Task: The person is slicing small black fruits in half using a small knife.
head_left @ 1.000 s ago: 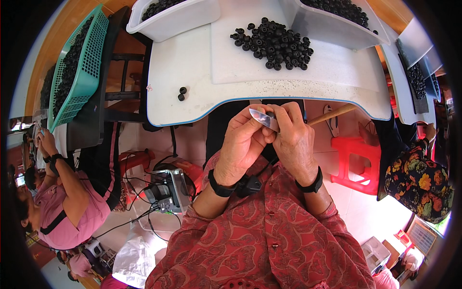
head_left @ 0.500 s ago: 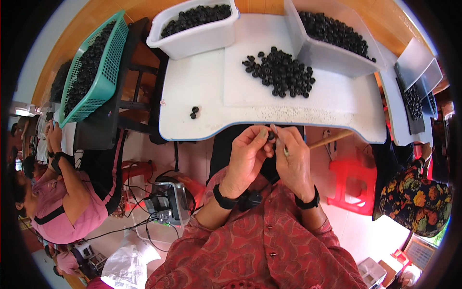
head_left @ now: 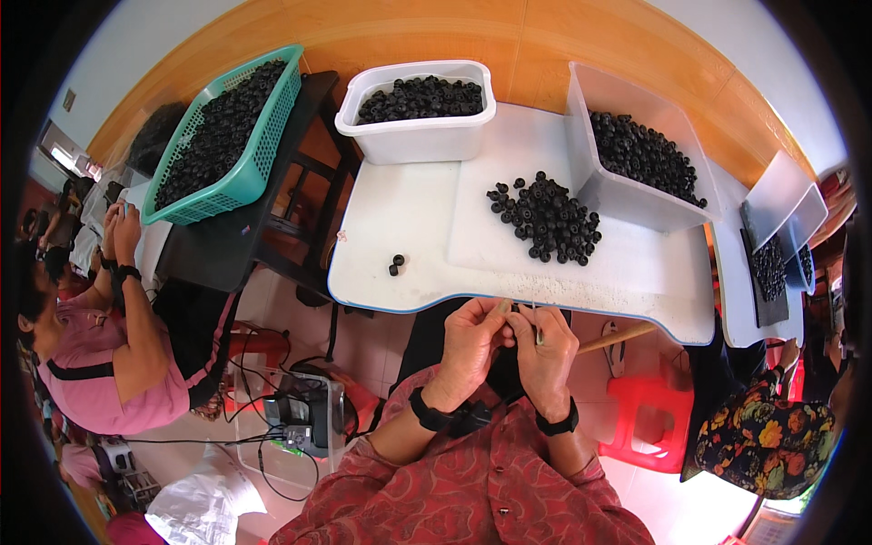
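Observation:
My left hand and my right hand meet just off the front edge of the white table. The left fingers pinch a small black round part, now mostly hidden by the fingertips. A slim, light-coloured tool is gripped in my right hand, its thin end close to the left fingertips; its exact kind does not show. Beyond the hands lies a loose pile of black round parts with holes through them. Two more black parts sit apart at the left of the table.
Behind the pile stand a white tub and a translucent bin, both filled with black parts. A green basket of them rests on a black stand at left. People work on both sides. A red stool is at right.
The view has tilted up, so the table and bins appear lower. My hands have drawn closer together, and the black part in my left fingers is more covered.

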`<state>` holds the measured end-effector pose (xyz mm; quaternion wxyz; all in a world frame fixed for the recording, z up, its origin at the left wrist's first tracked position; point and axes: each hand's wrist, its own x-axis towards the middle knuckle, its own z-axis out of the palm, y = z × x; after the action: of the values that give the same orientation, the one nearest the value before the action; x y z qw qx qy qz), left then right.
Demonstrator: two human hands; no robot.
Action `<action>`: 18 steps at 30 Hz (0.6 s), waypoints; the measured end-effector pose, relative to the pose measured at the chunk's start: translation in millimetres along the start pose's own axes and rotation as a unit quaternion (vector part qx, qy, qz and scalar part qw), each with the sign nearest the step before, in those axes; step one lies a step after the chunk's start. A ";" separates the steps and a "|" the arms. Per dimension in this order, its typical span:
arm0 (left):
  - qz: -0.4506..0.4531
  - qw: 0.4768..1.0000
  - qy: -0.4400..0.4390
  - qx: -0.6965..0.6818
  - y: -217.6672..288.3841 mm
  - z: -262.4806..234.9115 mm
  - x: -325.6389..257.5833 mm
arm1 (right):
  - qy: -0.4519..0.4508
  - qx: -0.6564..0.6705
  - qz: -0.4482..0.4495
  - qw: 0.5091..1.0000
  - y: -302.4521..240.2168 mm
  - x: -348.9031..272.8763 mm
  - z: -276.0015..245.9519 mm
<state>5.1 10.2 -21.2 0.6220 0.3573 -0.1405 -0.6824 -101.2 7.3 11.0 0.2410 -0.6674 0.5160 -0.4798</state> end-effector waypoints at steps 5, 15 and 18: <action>0.002 1.000 0.013 0.006 6.2 3.1 2.2 | 0.002 0.018 0.007 1.000 5.5 0.6 2.4; 0.101 0.993 -0.021 0.053 84.9 34.1 45.0 | 0.007 0.048 0.136 0.990 5.3 -2.4 -11.7; 0.153 0.987 -0.036 0.040 127.1 47.9 77.7 | 0.007 0.073 0.146 0.986 1.4 -5.2 -18.5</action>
<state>70.8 -99.4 69.2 0.6991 0.3313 -0.2428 -0.5853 -118.4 14.7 15.6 0.3533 -0.5618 0.5731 -0.4807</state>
